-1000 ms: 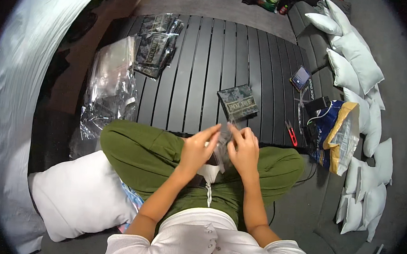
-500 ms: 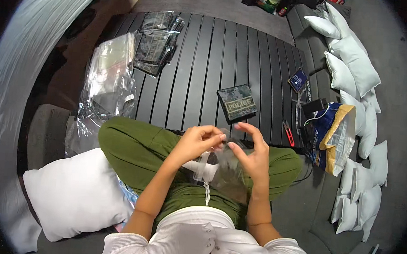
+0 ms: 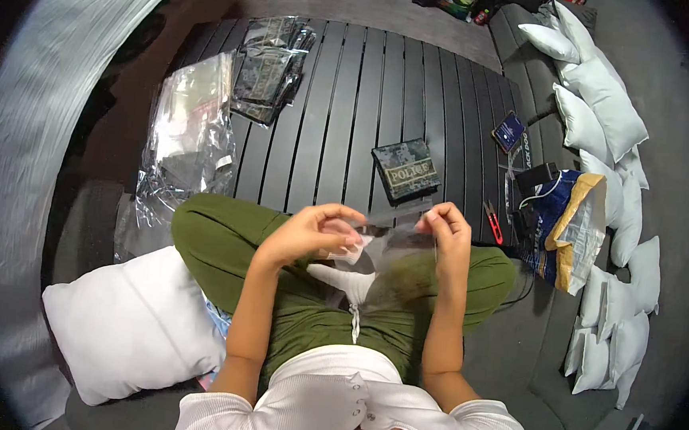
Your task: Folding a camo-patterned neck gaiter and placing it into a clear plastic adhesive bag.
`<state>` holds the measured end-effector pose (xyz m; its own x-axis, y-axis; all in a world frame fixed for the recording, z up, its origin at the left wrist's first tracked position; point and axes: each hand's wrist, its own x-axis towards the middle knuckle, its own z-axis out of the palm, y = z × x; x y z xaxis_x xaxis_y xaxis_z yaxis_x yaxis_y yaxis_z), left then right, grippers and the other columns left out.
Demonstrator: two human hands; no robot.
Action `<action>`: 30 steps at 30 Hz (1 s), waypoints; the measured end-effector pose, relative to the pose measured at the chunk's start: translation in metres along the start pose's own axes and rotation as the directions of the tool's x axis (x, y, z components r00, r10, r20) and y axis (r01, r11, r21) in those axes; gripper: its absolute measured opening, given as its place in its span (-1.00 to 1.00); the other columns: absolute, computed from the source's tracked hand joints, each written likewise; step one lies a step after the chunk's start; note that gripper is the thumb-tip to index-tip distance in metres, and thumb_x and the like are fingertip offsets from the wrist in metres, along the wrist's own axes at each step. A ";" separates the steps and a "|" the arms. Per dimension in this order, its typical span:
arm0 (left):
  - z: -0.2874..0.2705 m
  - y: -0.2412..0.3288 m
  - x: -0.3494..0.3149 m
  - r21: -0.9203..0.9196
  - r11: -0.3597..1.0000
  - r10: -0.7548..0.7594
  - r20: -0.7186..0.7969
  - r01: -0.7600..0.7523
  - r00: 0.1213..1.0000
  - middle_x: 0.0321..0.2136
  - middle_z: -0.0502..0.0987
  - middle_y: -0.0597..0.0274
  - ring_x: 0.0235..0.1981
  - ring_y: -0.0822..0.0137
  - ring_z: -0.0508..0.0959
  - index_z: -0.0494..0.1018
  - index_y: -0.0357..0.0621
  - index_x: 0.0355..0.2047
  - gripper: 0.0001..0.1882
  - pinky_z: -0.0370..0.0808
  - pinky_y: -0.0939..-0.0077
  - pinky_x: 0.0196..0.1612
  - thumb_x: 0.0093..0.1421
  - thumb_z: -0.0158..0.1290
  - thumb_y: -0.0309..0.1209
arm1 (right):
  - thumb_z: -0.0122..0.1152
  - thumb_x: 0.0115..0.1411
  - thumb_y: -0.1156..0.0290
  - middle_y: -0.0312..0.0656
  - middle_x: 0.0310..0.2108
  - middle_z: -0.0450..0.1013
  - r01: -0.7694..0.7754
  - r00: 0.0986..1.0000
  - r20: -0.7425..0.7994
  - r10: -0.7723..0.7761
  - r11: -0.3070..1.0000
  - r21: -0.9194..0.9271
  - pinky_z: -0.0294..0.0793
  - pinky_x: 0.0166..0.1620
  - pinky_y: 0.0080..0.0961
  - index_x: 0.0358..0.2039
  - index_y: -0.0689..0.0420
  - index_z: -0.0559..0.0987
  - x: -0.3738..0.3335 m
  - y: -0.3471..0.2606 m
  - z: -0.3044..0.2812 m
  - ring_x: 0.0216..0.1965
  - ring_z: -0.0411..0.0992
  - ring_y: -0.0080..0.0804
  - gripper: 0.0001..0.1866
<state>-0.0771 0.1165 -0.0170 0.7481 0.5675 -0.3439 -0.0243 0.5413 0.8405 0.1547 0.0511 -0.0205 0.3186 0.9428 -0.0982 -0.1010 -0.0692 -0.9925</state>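
Observation:
A clear plastic bag [image 3: 401, 260] is stretched between my two hands above my lap. My left hand [image 3: 315, 233] pinches its left edge with thumb and fingers. At the upper right corner, my right hand [image 3: 449, 230] grips the film, its fingers closed together. Just beyond my hands, a folded camouflage wallet [image 3: 406, 171] with a lettered band lies on the slatted black table [image 3: 330, 134]. To the far left is a heap of similar camouflage items in clear bags [image 3: 266, 74]. Nearer sits a pile of clear plastic bags [image 3: 190, 132].
Red-handled scissors [image 3: 493, 223] lie on the table's right side, below a dark blue card-like item [image 3: 508, 132]. A blue and tan bag [image 3: 571, 231] stands at the right edge. White cushions [image 3: 603, 109] line the right seat; another white pillow [image 3: 133, 324] rests at my left.
My hands have moved apart, and the plastic bag is now spread wider between them. The right hand's fingers have closed on its corner. The wallet stays in place.

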 end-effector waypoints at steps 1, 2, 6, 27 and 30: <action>-0.009 -0.006 0.002 0.053 0.998 0.023 -0.098 -0.018 0.995 -0.36 0.52 0.15 -0.36 0.47 0.52 0.33 -0.31 -0.10 -0.62 0.47 0.62 -0.23 0.04 0.08 -0.52 | 0.02 0.12 0.50 -0.32 -0.56 0.39 0.010 1.000 0.018 -0.010 0.999 0.039 0.35 -0.36 -0.70 -0.49 0.17 0.40 0.002 0.000 -0.003 -0.49 0.35 -0.65 -0.93; -0.012 -0.012 0.004 0.055 0.998 0.021 -0.097 -0.016 0.995 -0.36 0.52 0.15 -0.36 0.47 0.52 0.33 -0.31 -0.10 -0.62 0.47 0.62 -0.23 0.04 0.08 -0.52 | 0.02 0.12 0.50 -0.32 -0.56 0.39 0.009 1.000 0.017 -0.010 0.999 0.041 0.35 -0.36 -0.70 -0.49 0.17 0.40 0.002 0.001 -0.003 -0.49 0.35 -0.65 -0.93; -0.008 -0.019 0.016 -0.099 0.979 0.138 -0.336 -0.181 0.932 -0.35 0.51 0.18 -0.29 0.43 0.51 0.33 -0.31 -0.11 -0.62 0.47 0.58 -0.18 0.04 0.09 -0.50 | 0.02 0.13 0.49 -0.31 -0.54 0.41 -0.024 0.998 0.059 0.014 0.983 0.182 0.38 -0.33 -0.68 -0.47 0.19 0.42 -0.001 0.006 0.000 -0.48 0.37 -0.63 -0.93; 0.070 -0.021 0.039 0.967 0.091 0.872 0.038 -0.236 0.489 -0.38 0.52 0.40 -0.35 0.37 0.43 0.49 -0.05 -0.29 -0.75 0.21 0.37 -0.12 -0.03 0.12 -0.37 | 0.09 0.11 0.55 -0.39 -0.54 0.42 0.120 0.967 -0.220 -0.131 0.991 -0.064 0.34 -0.42 -0.79 -0.43 0.24 0.49 -0.012 0.012 0.018 -0.51 0.35 -0.76 -0.95; 0.071 -0.021 0.042 0.974 0.107 0.889 -0.003 -0.201 0.458 -0.38 0.52 0.41 -0.35 0.36 0.42 0.51 -0.04 -0.31 -0.78 0.21 0.39 -0.13 -0.03 0.13 -0.38 | 0.10 0.10 0.55 -0.38 -0.45 0.43 0.120 0.977 -0.168 -0.134 0.989 -0.089 0.39 -0.37 -0.77 -0.36 0.24 0.50 -0.015 0.011 0.021 -0.47 0.37 -0.73 -0.92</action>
<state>0.0018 0.0845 -0.0190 0.3189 0.7428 0.5887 0.4924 -0.6605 0.5668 0.1293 0.0430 -0.0283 0.4830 0.8753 0.0249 0.0224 0.0161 -0.9996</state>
